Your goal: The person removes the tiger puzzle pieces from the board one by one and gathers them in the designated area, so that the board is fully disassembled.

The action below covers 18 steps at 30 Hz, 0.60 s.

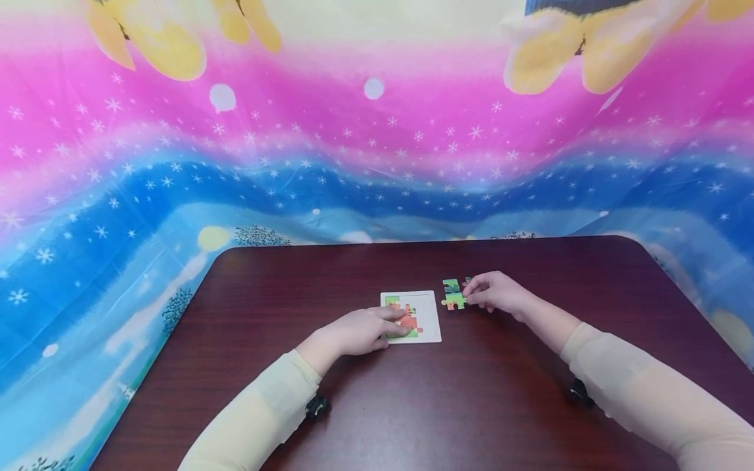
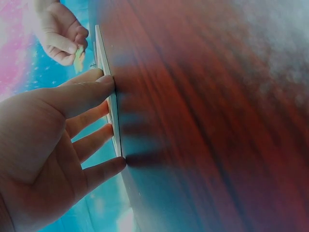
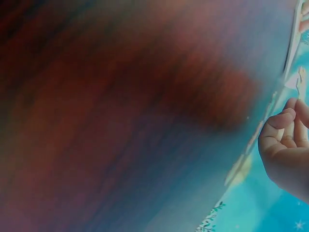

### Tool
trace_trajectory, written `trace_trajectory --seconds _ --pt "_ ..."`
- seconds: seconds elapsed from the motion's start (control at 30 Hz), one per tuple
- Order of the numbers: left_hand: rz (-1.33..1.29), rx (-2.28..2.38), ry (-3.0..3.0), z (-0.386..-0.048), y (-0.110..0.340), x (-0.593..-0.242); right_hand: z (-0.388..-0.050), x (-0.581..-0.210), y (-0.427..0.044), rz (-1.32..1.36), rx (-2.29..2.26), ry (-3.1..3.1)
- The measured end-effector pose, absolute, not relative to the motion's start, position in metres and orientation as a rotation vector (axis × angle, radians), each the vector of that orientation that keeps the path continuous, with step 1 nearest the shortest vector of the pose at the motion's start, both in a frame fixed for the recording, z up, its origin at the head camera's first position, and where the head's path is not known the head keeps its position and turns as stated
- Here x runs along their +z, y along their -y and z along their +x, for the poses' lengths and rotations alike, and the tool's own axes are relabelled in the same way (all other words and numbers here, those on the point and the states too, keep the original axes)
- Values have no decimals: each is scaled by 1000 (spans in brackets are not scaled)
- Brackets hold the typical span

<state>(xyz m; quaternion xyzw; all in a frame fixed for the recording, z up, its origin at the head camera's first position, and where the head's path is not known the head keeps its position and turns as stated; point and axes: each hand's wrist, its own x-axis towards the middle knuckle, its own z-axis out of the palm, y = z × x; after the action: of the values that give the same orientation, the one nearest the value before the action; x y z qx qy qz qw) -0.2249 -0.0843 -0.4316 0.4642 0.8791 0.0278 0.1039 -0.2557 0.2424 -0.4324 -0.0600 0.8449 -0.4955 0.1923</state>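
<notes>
A white puzzle board [image 1: 432,320] lies on the brown table, with several joined pieces [image 1: 410,322] in orange, red and green on its left part. My left hand [image 1: 356,331] rests on the board with its fingers extended over those pieces; in the left wrist view its thumb [image 2: 91,94] is at the board's edge. To the right of the board, my right hand [image 1: 499,294] pinches a green and orange puzzle piece [image 1: 455,301] between thumb and fingertips. The left wrist view shows this piece [image 2: 78,59] lifted off the table.
Another green puzzle piece [image 1: 450,285] lies just behind the held one, and a further piece [image 1: 468,281] is partly covered by the right hand. The dark table [image 1: 265,288] reaches back to a colourful printed cloth [image 1: 377,150].
</notes>
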Motion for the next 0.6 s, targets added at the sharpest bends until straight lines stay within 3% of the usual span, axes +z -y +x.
trace_trajectory --seconds 0.6 --pt "1369 71 -2600 -227 85 -436 -254 -442 -244 -171 -1362 -2399"
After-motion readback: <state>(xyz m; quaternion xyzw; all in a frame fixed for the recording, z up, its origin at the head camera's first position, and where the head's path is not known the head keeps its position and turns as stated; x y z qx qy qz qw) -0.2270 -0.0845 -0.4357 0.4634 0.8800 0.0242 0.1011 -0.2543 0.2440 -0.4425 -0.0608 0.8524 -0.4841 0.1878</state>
